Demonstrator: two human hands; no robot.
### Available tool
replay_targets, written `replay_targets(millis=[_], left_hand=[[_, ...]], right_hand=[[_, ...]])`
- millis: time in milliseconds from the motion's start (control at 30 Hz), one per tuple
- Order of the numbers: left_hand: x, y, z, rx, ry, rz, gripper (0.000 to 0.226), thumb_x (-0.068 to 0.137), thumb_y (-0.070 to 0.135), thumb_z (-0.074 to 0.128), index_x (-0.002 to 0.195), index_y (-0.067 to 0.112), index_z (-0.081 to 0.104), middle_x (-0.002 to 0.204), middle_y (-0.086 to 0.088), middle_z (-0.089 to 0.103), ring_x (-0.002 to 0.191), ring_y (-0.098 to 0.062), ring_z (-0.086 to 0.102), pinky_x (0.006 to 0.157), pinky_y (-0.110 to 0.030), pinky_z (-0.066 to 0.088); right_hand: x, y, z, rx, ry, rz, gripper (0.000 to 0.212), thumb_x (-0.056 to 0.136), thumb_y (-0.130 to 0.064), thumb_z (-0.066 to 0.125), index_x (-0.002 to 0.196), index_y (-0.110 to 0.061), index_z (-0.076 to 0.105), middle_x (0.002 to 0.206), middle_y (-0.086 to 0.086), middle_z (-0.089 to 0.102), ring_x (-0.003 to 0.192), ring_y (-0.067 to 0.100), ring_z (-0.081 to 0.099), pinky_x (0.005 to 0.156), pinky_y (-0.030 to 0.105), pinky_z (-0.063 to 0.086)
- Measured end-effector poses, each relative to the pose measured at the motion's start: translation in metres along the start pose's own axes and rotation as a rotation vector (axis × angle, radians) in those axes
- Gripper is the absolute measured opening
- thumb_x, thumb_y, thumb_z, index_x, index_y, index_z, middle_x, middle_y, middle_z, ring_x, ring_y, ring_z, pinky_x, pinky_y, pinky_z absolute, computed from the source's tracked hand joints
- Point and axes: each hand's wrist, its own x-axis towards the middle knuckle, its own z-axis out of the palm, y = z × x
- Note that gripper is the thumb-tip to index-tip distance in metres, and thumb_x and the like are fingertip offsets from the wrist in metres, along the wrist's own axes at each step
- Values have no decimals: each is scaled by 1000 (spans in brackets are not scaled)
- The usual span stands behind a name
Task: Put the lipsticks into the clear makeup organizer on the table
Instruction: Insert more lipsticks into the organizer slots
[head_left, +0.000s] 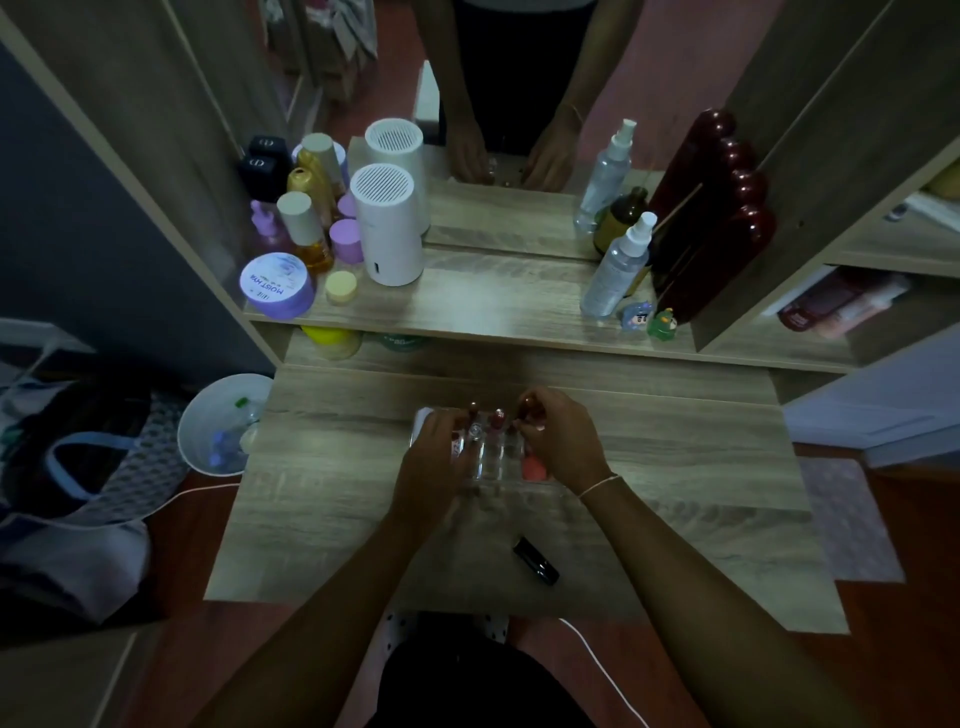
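The clear makeup organizer (496, 460) stands in the middle of the wooden table, partly covered by both hands. Several lipsticks stand upright in its far slots, among them a red-capped one (498, 418). My left hand (434, 457) rests on the organizer's left side, fingers curled over it. My right hand (558, 441) pinches a brown-tipped lipstick (529, 402) above the organizer's far right corner. A pink item (531, 469) sits in a near right slot. One black lipstick (536, 560) lies on its side on the table, nearer to me and between my forearms.
A raised shelf behind holds a white cylinder device (387, 226), a purple jar (278, 285), bottles at left, spray bottles (618, 267) and small figurines at right, with a mirror behind. A white bin (221, 423) stands left of the table. A white cable (602, 670) runs near my lap.
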Motion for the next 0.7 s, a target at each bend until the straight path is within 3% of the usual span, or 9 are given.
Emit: replay_targets(millis=[100,200,300,433,567,700], left_hand=[[-3,-4,-1,-7,-19,-1,28,87,29,67,110,15,57,115,-5,56,86,-8,62,71,-7,47],[-3,-7,-4,18,-30,-1,27,88,32,64,109,17,55,114,-3,55,82,0,56,68,-2,43],[-6,-10,-6,23,-31,-23,25,89,32,61,109,18,54,113,-4,56,84,-6,59,70,-14,49],[-14,-14,-7,195,-61,-26,28,88,18,64,114,7,59,117,-11,62,97,-22,64,77,-27,52],[-26,-20,-15,501,-129,268,26,72,4,80,96,2,71,102,-18,72,92,-29,69,74,-34,61],[-37,-21,-17,376,-111,250,21,79,1,72,100,-1,68,101,-20,69,89,-30,67,69,-36,59]], right_hand=[[3,1,2,-28,-22,5,22,73,-4,73,92,-13,66,95,9,69,85,25,64,75,35,52],[4,1,6,-36,-39,-1,21,73,-5,73,90,-15,66,93,7,69,83,22,63,71,32,48],[4,1,7,-35,-43,-11,19,73,-6,73,88,-15,65,91,6,68,82,23,63,71,35,51],[4,2,9,-44,-43,-5,19,75,-6,73,91,-14,66,94,7,69,83,23,64,73,36,53],[1,2,10,-54,-51,4,24,76,-6,70,98,-14,67,99,9,71,89,26,66,77,36,52],[-7,3,10,-44,-33,17,33,80,-7,68,112,-13,64,109,9,69,97,25,65,87,41,54]])
